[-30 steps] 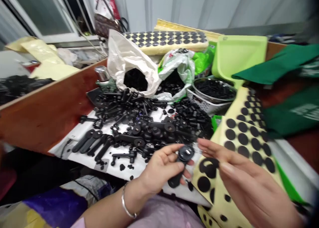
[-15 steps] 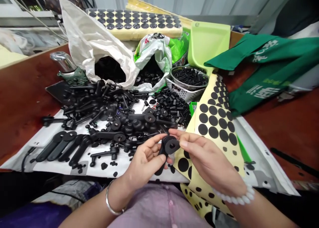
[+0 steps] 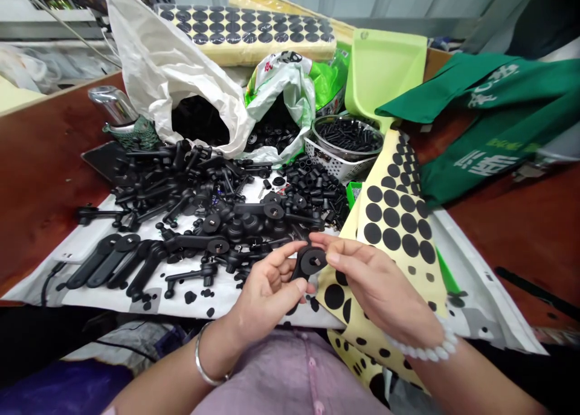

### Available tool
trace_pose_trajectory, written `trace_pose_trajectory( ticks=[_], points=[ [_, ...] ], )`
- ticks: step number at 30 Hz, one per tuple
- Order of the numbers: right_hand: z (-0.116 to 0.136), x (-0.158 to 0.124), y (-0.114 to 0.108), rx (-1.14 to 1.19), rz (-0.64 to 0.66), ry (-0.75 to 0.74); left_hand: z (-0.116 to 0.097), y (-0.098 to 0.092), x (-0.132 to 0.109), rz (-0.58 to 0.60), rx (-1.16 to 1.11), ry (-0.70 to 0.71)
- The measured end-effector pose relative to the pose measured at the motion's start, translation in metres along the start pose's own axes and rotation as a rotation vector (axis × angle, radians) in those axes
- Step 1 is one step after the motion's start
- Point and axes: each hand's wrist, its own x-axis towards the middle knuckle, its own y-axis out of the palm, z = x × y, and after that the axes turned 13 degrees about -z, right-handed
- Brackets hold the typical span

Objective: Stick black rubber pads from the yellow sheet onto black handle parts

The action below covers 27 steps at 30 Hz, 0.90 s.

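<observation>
black plastic lever [image 3: 304,269] gripped by left hand [image 3: 267,291] fingers; right hand [image 3: 378,285] fingers pinch its round end.

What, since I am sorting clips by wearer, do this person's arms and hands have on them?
No gloves or sleeves: both forearms are bare. At the left hand a thin plain silver metal bangle circles the wrist; at the right hand, a bracelet of round white beads. A pale lilac buttoned shirt covers the torso.
</observation>
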Motion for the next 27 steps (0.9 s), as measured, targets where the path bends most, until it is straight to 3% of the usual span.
trace_pose_trajectory(
  ticks=[10, 20, 24, 27],
  points=[
    [-0.003, 0.004, 0.001, -0.131, -0.004, -0.084, 0.005, 0.002, 0.004, -0.073, 0.056, -0.007],
    [-0.01, 0.005, 0.003, -0.204, -0.089, -0.179, 0.009, 0.004, 0.007, -0.104, 0.104, -0.006],
    [-0.016, 0.005, 0.003, -0.274, -0.136, -0.285, 0.01, 0.004, 0.008, -0.12, 0.101, -0.004],
    [-0.022, 0.007, 0.003, -0.369, -0.215, -0.481, 0.011, 0.004, 0.008, -0.123, 0.091, -0.011]
  ],
)
